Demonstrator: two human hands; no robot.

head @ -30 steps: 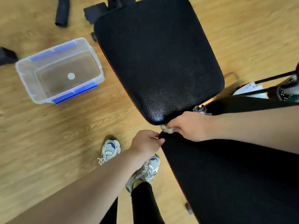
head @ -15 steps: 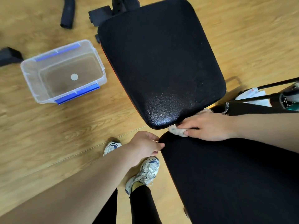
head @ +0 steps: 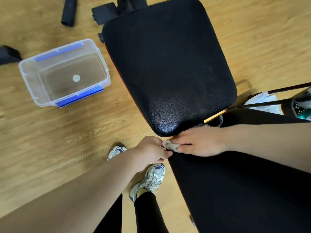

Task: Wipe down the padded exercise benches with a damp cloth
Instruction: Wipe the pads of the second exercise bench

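Note:
Two black padded bench pads fill the right side: the seat pad higher up and the longer back pad at the lower right. My right hand lies over the gap between them and pinches a small whitish cloth at its fingertips, at the back pad's top corner. My left hand has its fingers curled round that same corner, right beside the cloth.
A clear plastic tub with blue clips stands on the wooden floor to the left. Black bench frame parts and a foam roller lie at the top. My shoes are below the hands. Thin black rods and a white item are at the right.
My right hand slid the cloth left along the gap to the back pad's corner, meeting my left hand. The left hand stayed on that corner.

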